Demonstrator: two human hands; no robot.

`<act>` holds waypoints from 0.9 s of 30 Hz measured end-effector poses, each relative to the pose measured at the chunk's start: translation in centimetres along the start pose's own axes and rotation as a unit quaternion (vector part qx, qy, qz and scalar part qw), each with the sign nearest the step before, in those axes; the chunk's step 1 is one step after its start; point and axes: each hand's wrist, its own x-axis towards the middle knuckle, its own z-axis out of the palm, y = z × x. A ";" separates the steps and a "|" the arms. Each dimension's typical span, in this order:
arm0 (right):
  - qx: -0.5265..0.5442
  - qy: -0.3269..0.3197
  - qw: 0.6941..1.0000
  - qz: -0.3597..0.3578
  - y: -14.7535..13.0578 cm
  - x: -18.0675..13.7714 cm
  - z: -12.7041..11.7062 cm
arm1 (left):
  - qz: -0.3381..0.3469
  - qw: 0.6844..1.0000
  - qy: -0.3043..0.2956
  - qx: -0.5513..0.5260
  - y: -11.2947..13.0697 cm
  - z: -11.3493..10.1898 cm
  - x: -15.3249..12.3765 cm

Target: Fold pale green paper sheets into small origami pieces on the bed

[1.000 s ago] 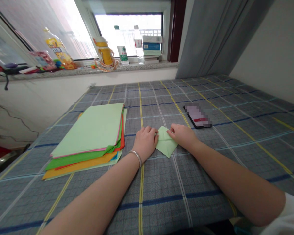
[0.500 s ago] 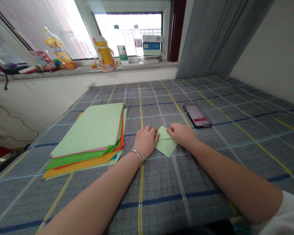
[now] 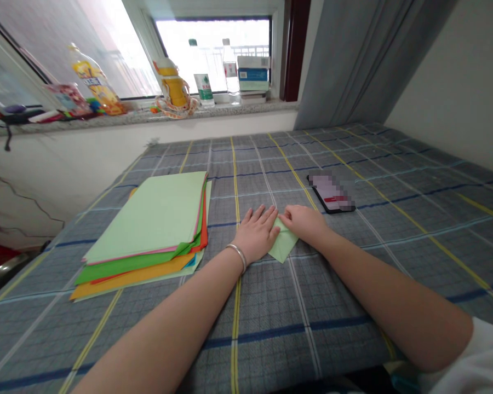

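Note:
A small folded sheet of light green paper [image 3: 283, 244] lies on the plaid cloth, one corner pointing toward me. Flat across its left part rests my left hand [image 3: 256, 232], fingers stretched out and slightly spread, a silver bangle at the wrist. On the paper's upper right edge, my right hand [image 3: 305, 223] is closed, thumb and bent forefinger pinching it. Both hands hide parts of the folded paper, including its far corner.
To the left lies a stack of coloured paper [image 3: 148, 219], light green on top. A phone [image 3: 332, 196] with a blurred screen lies beyond my right hand. Bottles, a yellow drinking flask [image 3: 175, 90] and boxes [image 3: 253, 76] line the windowsill [image 3: 225, 109].
My left hand has slid right over the folded paper, and its curled fingers have straightened flat. The right hand keeps its pinch in nearly the same place.

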 end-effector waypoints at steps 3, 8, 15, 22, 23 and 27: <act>0.071 -0.058 0.996 -0.006 1.2 0.4 -0.7 | -0.004 1.000 -0.002 0.004 0.1 -0.1 -0.1; 0.166 -0.186 0.968 -0.012 3.5 0.6 -1.9 | -0.012 1.000 0.001 0.003 0.2 -0.1 -0.2; 0.130 -0.259 0.956 0.042 3.8 0.7 -2.7 | -0.014 1.000 -0.026 0.004 0.2 -0.4 0.0; 0.120 -0.263 0.955 0.059 3.7 0.6 -2.5 | -0.032 0.999 -0.037 -0.002 0.6 -0.6 0.2; 0.111 -0.258 0.958 0.057 3.7 0.6 -2.4 | -0.039 0.999 -0.033 -0.004 0.7 -0.5 0.2; 0.056 -0.235 0.969 0.050 3.1 0.7 -2.3 | -0.068 0.997 -0.020 -0.008 1.3 -0.3 0.2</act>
